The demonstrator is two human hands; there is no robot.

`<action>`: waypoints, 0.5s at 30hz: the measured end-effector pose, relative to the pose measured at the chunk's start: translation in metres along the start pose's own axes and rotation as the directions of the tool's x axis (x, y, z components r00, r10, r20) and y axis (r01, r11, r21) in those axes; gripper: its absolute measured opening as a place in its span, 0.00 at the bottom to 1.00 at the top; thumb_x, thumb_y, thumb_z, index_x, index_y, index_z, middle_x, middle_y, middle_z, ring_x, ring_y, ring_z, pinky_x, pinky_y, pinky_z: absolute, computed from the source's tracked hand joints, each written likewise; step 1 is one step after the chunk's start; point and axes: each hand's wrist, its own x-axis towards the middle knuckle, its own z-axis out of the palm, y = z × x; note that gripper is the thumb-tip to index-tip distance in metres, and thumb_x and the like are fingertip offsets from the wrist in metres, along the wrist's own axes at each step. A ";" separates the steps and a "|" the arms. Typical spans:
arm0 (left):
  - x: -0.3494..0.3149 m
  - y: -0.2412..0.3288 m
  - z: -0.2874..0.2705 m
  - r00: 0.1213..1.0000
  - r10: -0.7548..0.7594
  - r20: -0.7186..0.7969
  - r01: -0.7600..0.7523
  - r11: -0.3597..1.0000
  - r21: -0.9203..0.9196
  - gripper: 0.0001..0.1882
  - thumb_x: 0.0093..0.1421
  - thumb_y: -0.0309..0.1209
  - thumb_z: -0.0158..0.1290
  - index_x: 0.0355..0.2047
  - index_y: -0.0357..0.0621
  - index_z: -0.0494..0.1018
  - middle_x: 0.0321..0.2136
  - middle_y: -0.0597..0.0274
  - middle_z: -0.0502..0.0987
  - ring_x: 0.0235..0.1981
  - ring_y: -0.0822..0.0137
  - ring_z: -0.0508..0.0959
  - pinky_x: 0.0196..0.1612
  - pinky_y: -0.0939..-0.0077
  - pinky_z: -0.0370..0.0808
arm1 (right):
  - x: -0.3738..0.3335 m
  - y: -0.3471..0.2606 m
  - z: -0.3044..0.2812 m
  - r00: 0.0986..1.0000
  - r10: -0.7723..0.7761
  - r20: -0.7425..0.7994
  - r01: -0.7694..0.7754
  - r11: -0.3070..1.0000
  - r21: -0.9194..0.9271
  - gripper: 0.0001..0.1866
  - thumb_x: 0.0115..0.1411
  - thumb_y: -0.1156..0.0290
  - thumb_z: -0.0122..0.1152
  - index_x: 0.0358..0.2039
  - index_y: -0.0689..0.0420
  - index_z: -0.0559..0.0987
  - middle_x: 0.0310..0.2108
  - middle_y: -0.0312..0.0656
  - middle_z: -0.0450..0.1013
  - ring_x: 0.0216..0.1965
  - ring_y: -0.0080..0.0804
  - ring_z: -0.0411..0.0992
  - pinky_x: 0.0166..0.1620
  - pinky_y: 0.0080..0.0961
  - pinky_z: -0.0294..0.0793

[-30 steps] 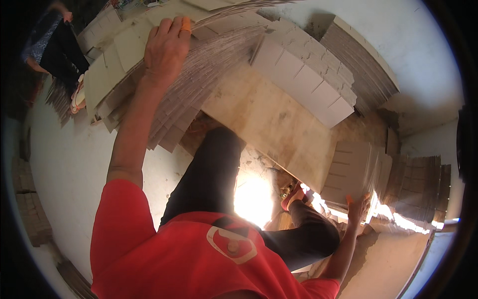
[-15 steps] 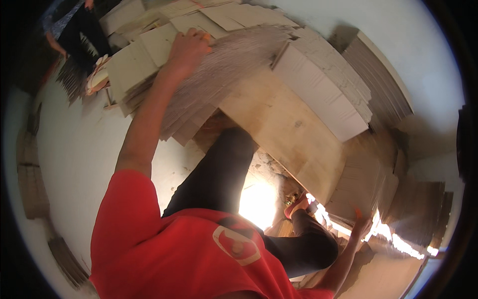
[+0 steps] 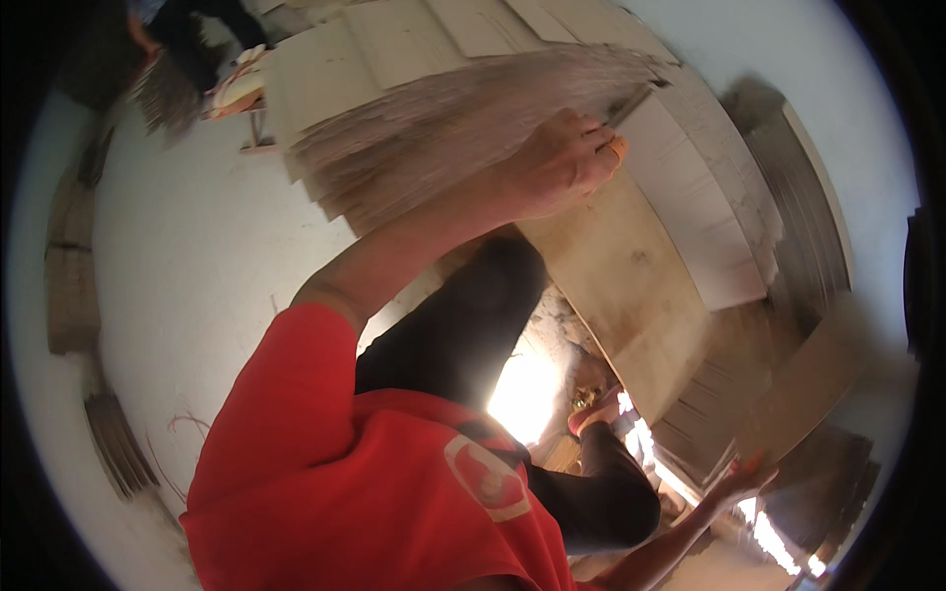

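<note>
My left hand (image 3: 570,165) is above the wooden board (image 3: 616,266), beside a long fanned pile of cardboard sheets (image 3: 424,128). Its fingers are curled, with orange wrapping on a fingertip; whatever they may hold is hidden. At the lower right, my right hand (image 3: 741,485) grips the lower end of a brown cardboard sheet (image 3: 803,394), which stands tilted and is blurred. Close to that hand, more flat cardboard (image 3: 700,409) lies at the board's near end. A pale cardboard stack (image 3: 695,202) rests on the board's far right side.
Bundled cardboard (image 3: 803,187) leans by the right wall. A dark cardboard stack (image 3: 823,492) stands beyond my right hand. More bundles (image 3: 74,295) line the left wall. Another person (image 3: 192,39) is at the far left. Bright light comes through gaps below the board.
My left hand has moved right and nearer, from the top of the fanned pile to above the board. By my right hand, a cardboard sheet is now raised. The view has shifted.
</note>
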 end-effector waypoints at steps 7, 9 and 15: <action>0.025 0.021 0.139 0.984 -0.139 0.111 0.173 0.896 -0.408 0.22 0.43 0.22 0.61 0.41 0.37 0.71 0.36 0.51 0.76 0.37 0.51 0.74 0.40 0.61 0.71 | -0.004 -0.103 0.008 0.997 -0.047 -0.054 0.070 0.804 0.590 0.23 0.64 0.63 0.46 0.57 0.60 0.63 0.52 0.46 0.62 0.46 0.37 0.70 0.32 0.28 0.80; 0.047 0.033 0.167 0.984 -0.121 0.128 0.166 0.878 -0.449 0.23 0.42 0.21 0.61 0.41 0.35 0.71 0.37 0.51 0.75 0.38 0.51 0.73 0.41 0.62 0.72 | -0.002 -0.109 0.009 1.000 -0.022 -0.016 0.027 0.762 0.647 0.18 0.65 0.75 0.43 0.56 0.57 0.64 0.52 0.43 0.63 0.46 0.33 0.70 0.36 0.28 0.79; 0.103 0.062 0.249 0.993 0.063 0.100 -0.016 0.907 -0.420 0.22 0.43 0.23 0.63 0.39 0.35 0.69 0.38 0.55 0.73 0.41 0.55 0.70 0.45 0.63 0.69 | 0.003 -0.132 0.046 1.000 -0.002 0.014 -0.008 0.726 0.687 0.22 0.61 0.81 0.47 0.57 0.57 0.63 0.50 0.40 0.66 0.46 0.26 0.69 0.42 0.23 0.76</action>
